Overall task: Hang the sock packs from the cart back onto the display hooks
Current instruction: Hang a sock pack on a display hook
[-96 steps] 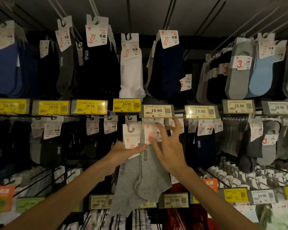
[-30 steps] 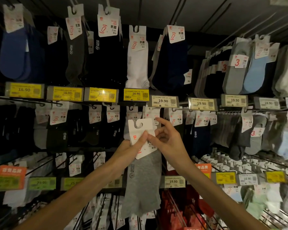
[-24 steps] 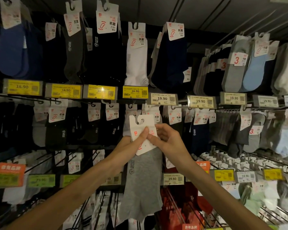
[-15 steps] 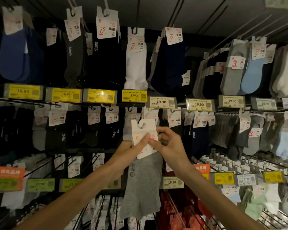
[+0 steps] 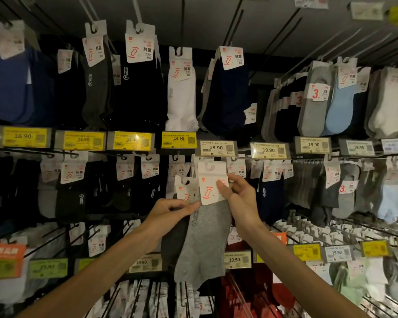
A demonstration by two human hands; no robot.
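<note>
Mid-frame, left hand (image 5: 170, 213) pinches a darker second pack (image 5: 184, 190) low-left; right hand (image 5: 238, 196), the higher, pinches the card edge of the grey sock pack (image 5: 205, 244), hanging long axis vertical, hook slot (image 5: 210, 167) uppermost, just below the 19.90 price tag (image 5: 217, 148), so the coming move looks upward and inward.

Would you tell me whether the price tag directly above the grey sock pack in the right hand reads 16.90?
No, the price tag directly above the grey sock pack, which the right hand holds, reads 19.90.
</note>
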